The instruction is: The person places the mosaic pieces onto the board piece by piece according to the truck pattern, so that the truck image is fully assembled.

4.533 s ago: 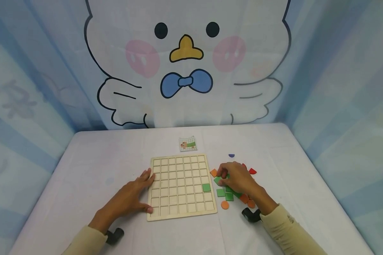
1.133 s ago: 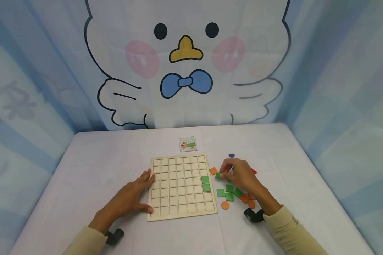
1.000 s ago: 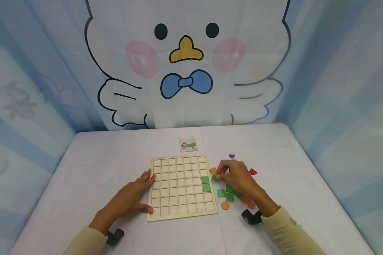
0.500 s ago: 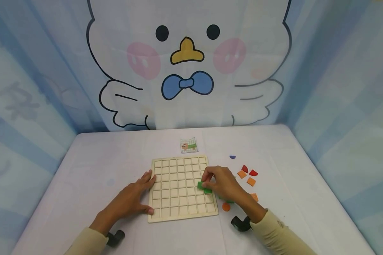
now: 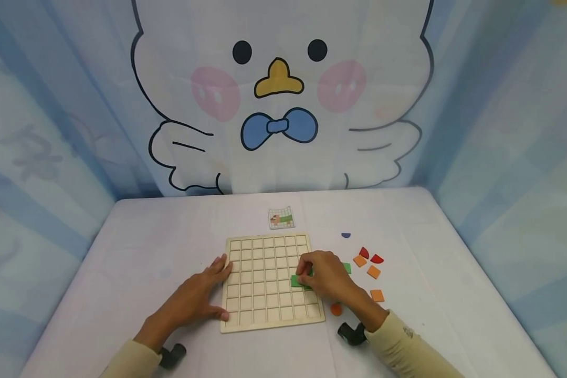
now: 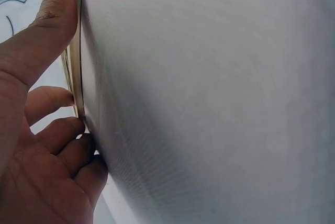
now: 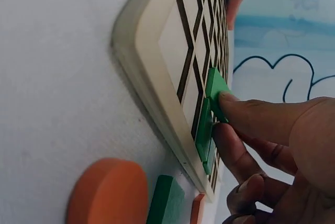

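A pale wooden grid board (image 5: 257, 289) lies on the white table. My left hand (image 5: 200, 294) rests along the board's left side, fingers spread and thumb at its edge; the left wrist view shows the thumb (image 6: 55, 17) against the board's rim (image 6: 76, 41). With thumb and index finger, my right hand (image 5: 328, 274) pinches a green square tile (image 7: 215, 88) over the right part of the grid. The held tile is tilted, right beside another green tile (image 7: 203, 132) sitting in the board. In the head view, the hand hides most of the placed green tiles.
Right of the board lie orange squares (image 5: 374, 272), an orange disc (image 5: 336, 310), red wedges (image 5: 377, 259), a green tile (image 5: 347, 268) and a blue half-disc (image 5: 346, 235). A small picture card (image 5: 281, 218) lies beyond the board. A printed curtain (image 5: 279, 168) stands behind the table.
My right hand has picked up a green tile from the pile and carried it left onto the grid. Earlier, another green tile joined the first on the board. The left hand stays in place.
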`<state>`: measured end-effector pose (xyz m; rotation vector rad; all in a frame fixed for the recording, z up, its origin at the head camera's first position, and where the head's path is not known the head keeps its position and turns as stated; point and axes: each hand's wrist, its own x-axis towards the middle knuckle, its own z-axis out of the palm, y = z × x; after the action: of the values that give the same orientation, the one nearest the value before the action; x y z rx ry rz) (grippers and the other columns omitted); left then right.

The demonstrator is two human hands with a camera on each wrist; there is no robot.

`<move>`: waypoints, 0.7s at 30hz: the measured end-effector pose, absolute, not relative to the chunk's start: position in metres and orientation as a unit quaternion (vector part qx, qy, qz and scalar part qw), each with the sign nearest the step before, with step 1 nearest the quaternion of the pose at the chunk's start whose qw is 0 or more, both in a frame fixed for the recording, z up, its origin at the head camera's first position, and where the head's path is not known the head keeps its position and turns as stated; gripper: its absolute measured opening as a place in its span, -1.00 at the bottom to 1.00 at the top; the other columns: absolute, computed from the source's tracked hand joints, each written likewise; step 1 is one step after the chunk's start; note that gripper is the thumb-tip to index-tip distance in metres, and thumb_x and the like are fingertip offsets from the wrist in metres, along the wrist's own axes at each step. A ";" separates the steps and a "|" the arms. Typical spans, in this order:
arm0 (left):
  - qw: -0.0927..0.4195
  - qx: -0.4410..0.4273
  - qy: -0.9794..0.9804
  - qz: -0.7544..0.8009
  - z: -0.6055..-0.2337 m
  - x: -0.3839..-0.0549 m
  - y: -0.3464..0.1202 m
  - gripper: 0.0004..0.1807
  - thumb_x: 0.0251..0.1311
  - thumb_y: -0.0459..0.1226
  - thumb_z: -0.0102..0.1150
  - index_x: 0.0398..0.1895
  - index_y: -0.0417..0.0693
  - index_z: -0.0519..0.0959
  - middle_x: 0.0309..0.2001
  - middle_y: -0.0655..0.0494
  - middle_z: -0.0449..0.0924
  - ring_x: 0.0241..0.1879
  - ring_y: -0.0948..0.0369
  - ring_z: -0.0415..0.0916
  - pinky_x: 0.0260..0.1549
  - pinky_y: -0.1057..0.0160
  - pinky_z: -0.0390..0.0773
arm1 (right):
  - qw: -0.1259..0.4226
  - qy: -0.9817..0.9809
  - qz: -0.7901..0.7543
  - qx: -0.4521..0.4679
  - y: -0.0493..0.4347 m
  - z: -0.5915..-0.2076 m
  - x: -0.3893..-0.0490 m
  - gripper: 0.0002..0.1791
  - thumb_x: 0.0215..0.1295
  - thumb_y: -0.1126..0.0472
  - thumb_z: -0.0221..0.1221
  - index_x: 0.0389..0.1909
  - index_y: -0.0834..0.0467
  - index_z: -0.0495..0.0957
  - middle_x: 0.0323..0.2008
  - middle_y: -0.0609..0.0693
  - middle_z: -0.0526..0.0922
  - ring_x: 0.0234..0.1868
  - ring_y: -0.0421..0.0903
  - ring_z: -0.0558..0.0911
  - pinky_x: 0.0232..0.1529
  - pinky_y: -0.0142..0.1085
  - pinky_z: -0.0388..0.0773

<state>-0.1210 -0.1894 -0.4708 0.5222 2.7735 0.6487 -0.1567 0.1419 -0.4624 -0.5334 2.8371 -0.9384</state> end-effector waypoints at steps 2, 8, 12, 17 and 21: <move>0.123 0.178 0.951 0.221 -0.470 -0.121 -0.189 0.35 -0.24 0.13 0.69 0.66 -0.12 0.20 0.72 -0.15 -0.03 0.66 -0.22 0.08 0.48 -0.40 0.30 | 0.058 0.935 -0.302 -0.174 0.142 -0.461 -0.157 -0.74 0.19 0.23 0.56 -0.49 -0.08 0.64 -0.51 -0.26 0.60 -0.39 -0.26 0.52 -0.24 -0.32 0.46; 0.124 0.180 0.951 0.220 -0.469 -0.120 -0.189 0.35 -0.23 0.12 0.68 0.66 -0.13 0.20 0.71 -0.16 -0.02 0.66 -0.22 0.08 0.48 -0.40 0.30 | 0.072 0.937 -0.290 -0.184 0.140 -0.461 -0.158 -0.74 0.19 0.26 0.55 -0.49 -0.09 0.67 -0.46 -0.28 0.62 -0.34 -0.27 0.55 -0.19 -0.30 0.51; 0.121 0.186 0.950 0.220 -0.469 -0.120 -0.189 0.34 -0.23 0.12 0.69 0.66 -0.15 0.21 0.71 -0.18 -0.01 0.66 -0.23 0.09 0.47 -0.40 0.31 | 0.070 0.936 -0.291 -0.187 0.141 -0.460 -0.157 -0.77 0.17 0.26 0.56 -0.47 -0.07 0.69 -0.44 -0.27 0.64 -0.33 -0.26 0.55 -0.19 -0.29 0.52; 0.121 0.189 0.949 0.220 -0.470 -0.121 -0.189 0.35 -0.24 0.13 0.68 0.65 -0.16 0.22 0.71 -0.19 0.00 0.65 -0.24 0.10 0.46 -0.41 0.32 | 0.068 0.933 -0.320 -0.150 0.152 -0.455 -0.158 -0.79 0.18 0.24 0.56 -0.42 -0.07 0.70 -0.43 -0.26 0.65 -0.27 -0.22 0.58 -0.13 -0.26 0.52; 0.123 0.186 0.950 0.218 -0.470 -0.121 -0.189 0.35 -0.24 0.13 0.68 0.66 -0.15 0.21 0.71 -0.18 -0.01 0.65 -0.23 0.09 0.47 -0.41 0.31 | 0.058 0.938 -0.322 -0.111 0.169 -0.450 -0.162 -0.82 0.21 0.24 0.54 -0.37 -0.07 0.72 -0.39 -0.24 0.66 -0.20 -0.15 0.60 -0.14 -0.26 0.49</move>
<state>-0.1207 -0.1892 -0.4698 0.5424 2.7725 0.6354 -0.1621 0.1687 -0.4503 -0.3362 2.8435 -0.9762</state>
